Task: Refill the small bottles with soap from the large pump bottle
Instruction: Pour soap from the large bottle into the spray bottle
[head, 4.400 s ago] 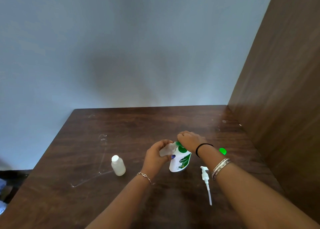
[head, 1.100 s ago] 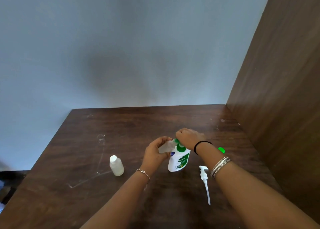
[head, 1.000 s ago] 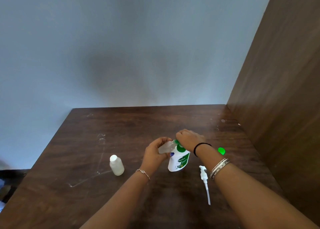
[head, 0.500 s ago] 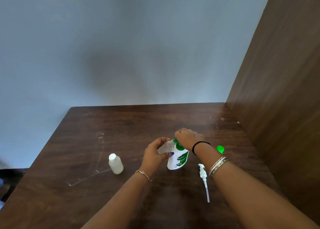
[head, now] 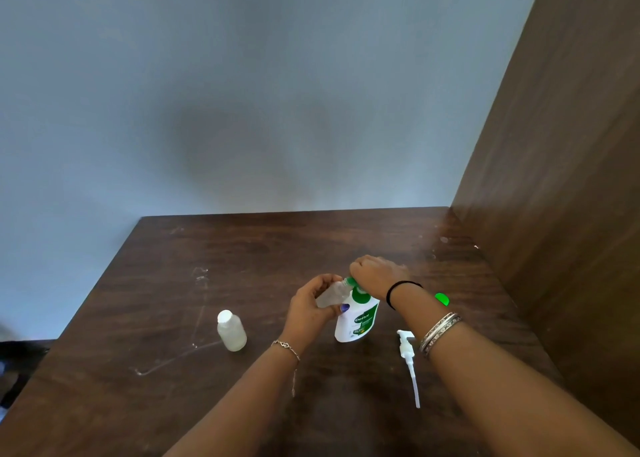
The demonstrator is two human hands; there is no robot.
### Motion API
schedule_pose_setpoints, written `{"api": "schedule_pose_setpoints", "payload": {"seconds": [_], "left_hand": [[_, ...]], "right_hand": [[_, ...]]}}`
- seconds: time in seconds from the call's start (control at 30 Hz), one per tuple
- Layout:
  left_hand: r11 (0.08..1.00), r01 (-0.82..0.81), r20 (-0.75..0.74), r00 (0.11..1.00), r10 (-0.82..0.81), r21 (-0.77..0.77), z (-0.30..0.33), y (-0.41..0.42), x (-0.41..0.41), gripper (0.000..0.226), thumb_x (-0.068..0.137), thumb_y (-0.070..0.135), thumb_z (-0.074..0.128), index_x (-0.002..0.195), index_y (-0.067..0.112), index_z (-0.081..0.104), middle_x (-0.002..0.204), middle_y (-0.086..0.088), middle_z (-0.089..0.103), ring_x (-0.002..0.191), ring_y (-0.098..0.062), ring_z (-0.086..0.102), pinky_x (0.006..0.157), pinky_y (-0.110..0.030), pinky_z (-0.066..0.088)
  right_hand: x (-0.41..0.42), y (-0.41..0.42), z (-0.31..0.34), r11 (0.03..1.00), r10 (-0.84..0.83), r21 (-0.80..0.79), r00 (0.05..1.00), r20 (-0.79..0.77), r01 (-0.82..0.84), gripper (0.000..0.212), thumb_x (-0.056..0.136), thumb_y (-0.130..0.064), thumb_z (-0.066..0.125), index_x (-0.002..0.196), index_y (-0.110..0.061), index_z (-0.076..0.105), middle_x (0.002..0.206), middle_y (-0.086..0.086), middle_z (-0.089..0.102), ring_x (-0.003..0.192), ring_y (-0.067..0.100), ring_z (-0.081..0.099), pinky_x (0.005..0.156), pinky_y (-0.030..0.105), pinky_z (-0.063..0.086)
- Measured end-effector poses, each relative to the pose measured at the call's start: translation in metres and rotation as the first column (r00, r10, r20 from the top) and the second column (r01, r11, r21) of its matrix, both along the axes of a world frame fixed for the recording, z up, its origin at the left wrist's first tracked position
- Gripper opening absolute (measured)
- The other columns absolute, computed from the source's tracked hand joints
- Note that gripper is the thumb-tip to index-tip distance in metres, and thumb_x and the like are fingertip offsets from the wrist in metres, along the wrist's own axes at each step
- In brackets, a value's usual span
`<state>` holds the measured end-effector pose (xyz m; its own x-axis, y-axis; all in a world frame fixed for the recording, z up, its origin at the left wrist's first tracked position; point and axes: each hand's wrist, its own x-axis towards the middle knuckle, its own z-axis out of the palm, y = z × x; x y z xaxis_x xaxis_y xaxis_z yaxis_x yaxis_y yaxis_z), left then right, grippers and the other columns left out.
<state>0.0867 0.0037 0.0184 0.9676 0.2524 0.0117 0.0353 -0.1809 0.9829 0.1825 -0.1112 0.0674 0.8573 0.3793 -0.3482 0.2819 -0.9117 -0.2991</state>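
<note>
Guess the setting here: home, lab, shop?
Probably a plain room corner at home or a staged recording spot; can't tell which. A scuffed dark wood table sits against a bare grey-blue wall, with a brown wood panel on the right.

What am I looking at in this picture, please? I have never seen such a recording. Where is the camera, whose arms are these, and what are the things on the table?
There is no machine here. A person wears one camera on the head, so you look forward and down along their own two arms at a dark wooden table.

The left hand holds a small clear bottle, tilted on its side. The right hand grips the top of the large white and green soap bottle, which stands on the table. The small bottle's mouth meets the large bottle's top.

On the table lie also a second small bottle with a white cap, standing upright to the left, the removed white pump, and a small green object behind the right wrist; I cannot tell what it is.
</note>
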Motion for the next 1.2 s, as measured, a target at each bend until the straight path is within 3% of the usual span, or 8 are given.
{"api": "schedule_pose_setpoints", "payload": {"seconds": [0.23,0.4,0.5,0.63,0.87,1.07,1.2], "left_hand": [[1.0,-0.009,-0.01,1.0,0.009,0.009,-0.006,0.001,0.0,0.039,0.069,0.001,0.074,0.098,0.022,0.058,0.099,0.005,0.064,0.092,-0.008,0.06,0.073,-0.009,0.05],[1.0,0.0,0.002,1.0,0.0,0.012,-0.003,0.001,0.001,0.039,0.069,0.001,0.074,0.098,0.022,0.058,0.098,0.006,0.064,0.091,-0.006,0.059,0.072,-0.008,0.049],[1.0,-0.001,0.012,1.0,0.001,0.001,-0.001,0.002,0.002,0.039,0.068,-0.002,0.074,0.099,0.018,0.06,0.097,0.002,0.065,0.088,-0.007,0.06,0.07,-0.007,0.047],[1.0,-0.005,0.003,1.0,0.005,-0.001,-0.008,0.003,0.001,0.04,0.067,0.0,0.074,0.097,0.021,0.06,0.099,0.002,0.066,0.091,-0.01,0.06,0.073,-0.009,0.049],[1.0,0.002,0.004,1.0,-0.002,-0.002,0.0,0.002,0.001,0.039,0.068,0.0,0.074,0.096,0.024,0.059,0.095,0.007,0.065,0.089,-0.004,0.06,0.072,-0.009,0.049],[1.0,0.004,-0.007,1.0,-0.004,0.0,-0.004,0.001,0.0,0.039,0.069,0.0,0.073,0.097,0.022,0.057,0.095,0.007,0.063,0.088,-0.003,0.058,0.07,-0.006,0.048],[1.0,0.003,0.003,1.0,-0.003,-0.021,-0.003,0.001,0.001,0.04,0.068,-0.001,0.074,0.095,0.023,0.057,0.094,0.008,0.063,0.088,-0.003,0.059,0.071,-0.008,0.049]], "right_hand": [[-0.001,0.0,-0.007,1.0,-0.011,0.004,1.0,0.009,0.011,0.026,0.09,-0.027,0.027,0.093,-0.022,0.052,0.115,0.005,0.055,0.098,0.024,0.051,0.094,0.043,0.037],[-0.001,-0.001,-0.001,1.0,0.004,0.009,1.0,0.029,-0.005,0.02,0.088,-0.026,0.027,0.085,-0.022,0.046,0.117,0.005,0.056,0.107,0.027,0.052,0.1,0.053,0.032],[-0.001,-0.001,0.0,1.0,0.008,0.003,1.0,0.021,-0.009,0.023,0.09,-0.025,0.026,0.087,-0.024,0.049,0.121,0.005,0.054,0.113,0.027,0.05,0.101,0.052,0.03],[-0.002,-0.002,-0.007,1.0,0.004,0.005,1.0,0.016,-0.004,0.027,0.09,-0.027,0.026,0.094,-0.023,0.053,0.119,0.006,0.055,0.106,0.026,0.053,0.096,0.044,0.036],[0.001,0.0,0.0,1.0,0.028,-0.012,0.999,0.036,-0.027,0.023,0.091,-0.024,0.026,0.089,-0.022,0.049,0.118,0.004,0.055,0.111,0.025,0.051,0.103,0.053,0.029],[0.002,0.0,-0.01,1.0,0.002,0.002,1.0,0.026,-0.002,0.025,0.09,-0.027,0.027,0.091,-0.022,0.051,0.114,0.005,0.057,0.095,0.023,0.051,0.091,0.043,0.035],[0.004,0.0,-0.007,1.0,0.007,0.001,0.999,0.042,-0.007,0.026,0.09,-0.027,0.027,0.092,-0.022,0.053,0.115,0.006,0.057,0.101,0.024,0.053,0.095,0.046,0.032]]}}
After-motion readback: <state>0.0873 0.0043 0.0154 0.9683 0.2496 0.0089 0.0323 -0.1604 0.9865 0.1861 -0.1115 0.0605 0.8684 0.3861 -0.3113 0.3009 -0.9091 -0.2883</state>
